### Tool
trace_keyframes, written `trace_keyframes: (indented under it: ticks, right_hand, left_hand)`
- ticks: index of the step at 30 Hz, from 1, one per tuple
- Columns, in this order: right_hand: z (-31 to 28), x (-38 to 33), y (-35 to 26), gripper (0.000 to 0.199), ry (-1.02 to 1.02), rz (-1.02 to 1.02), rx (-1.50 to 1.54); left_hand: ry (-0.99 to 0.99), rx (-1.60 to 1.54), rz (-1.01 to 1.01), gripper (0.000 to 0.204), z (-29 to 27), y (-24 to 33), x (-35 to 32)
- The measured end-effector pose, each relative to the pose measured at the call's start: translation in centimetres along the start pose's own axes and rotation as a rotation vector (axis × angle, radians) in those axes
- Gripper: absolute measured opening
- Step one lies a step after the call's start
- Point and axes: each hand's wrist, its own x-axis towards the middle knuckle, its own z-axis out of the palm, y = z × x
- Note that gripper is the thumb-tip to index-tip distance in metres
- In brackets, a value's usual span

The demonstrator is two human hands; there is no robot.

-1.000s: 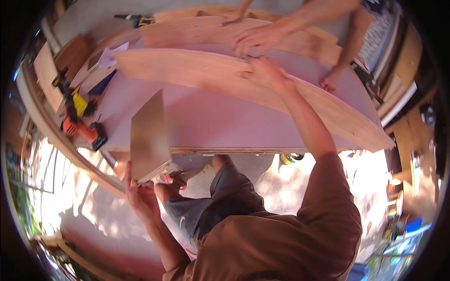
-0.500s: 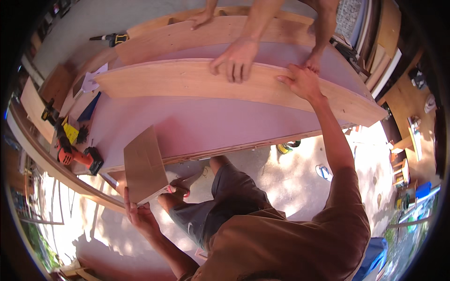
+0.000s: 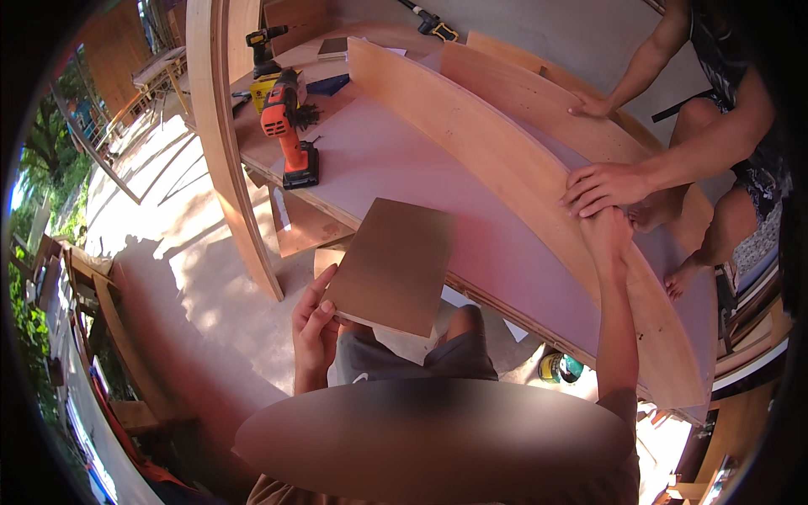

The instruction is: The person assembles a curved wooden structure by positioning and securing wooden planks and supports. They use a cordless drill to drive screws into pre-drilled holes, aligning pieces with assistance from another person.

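Note:
My left hand (image 3: 315,330) grips the lower left corner of a flat brown wooden panel (image 3: 391,265), thumb on its face, held over my lap. My right hand (image 3: 606,231) lies on the upper edge of a long curved wooden board (image 3: 480,139), which stands on edge on a pinkish tabletop (image 3: 362,143). Its fingers seem to hook over that edge, partly covered by a co-worker's hand (image 3: 599,187). The co-worker's other hand (image 3: 591,106) touches a second curved board (image 3: 513,97) behind the first.
An orange-and-black cordless drill (image 3: 290,139) stands at the table's left end, near a yellow-and-black drill (image 3: 264,52). Another power tool (image 3: 433,25) lies beyond the boards. A wooden post (image 3: 217,126) rises at left. A can (image 3: 551,368) stands on the floor below the table.
The view has swung left, so the table and boards now slant down to the right. The panel is raised in front of me. A co-worker's hand has come over to my right hand.

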Motion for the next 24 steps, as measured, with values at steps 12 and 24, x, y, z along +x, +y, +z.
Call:
trace_keyframes:
  ticks: [12, 24]
  right_hand:
    - [2.2, 5.3, -6.7, 0.044, -0.063, -0.193, 0.266]
    - [3.3, 2.9, 5.0, 0.044, 0.035, -0.138, 0.246]
  left_hand:
    - [-0.046, -0.01, -0.033, 0.066, 0.4, -0.1, -0.4]
    - [-0.023, -0.145, -0.036, 0.055, -0.6, 0.8, -1.6]
